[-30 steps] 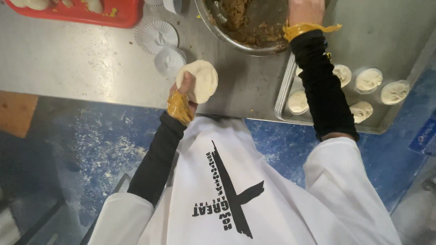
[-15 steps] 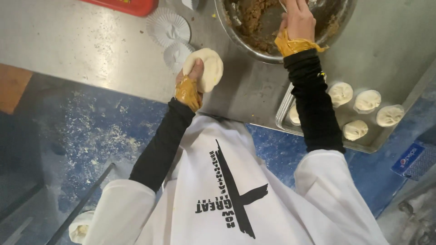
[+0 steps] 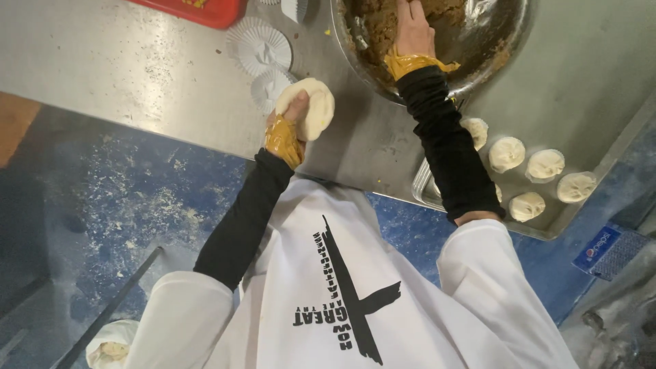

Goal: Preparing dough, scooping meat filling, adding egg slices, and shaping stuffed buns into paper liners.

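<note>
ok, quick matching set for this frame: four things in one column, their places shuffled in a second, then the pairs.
Things:
1. dough round
2. right hand
3. filled buns
4. paper liners

Places:
A. on the metal tray
B. in the steel bowl of brown filling
C. in the left hand
D. flat on the steel table, near the red tray

Pairs: 1-C, 2-B, 3-A, 4-D

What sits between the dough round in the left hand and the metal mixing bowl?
Only bare steel table separates the dough round in the left hand from the mixing bowl, as the head view shows.
</note>
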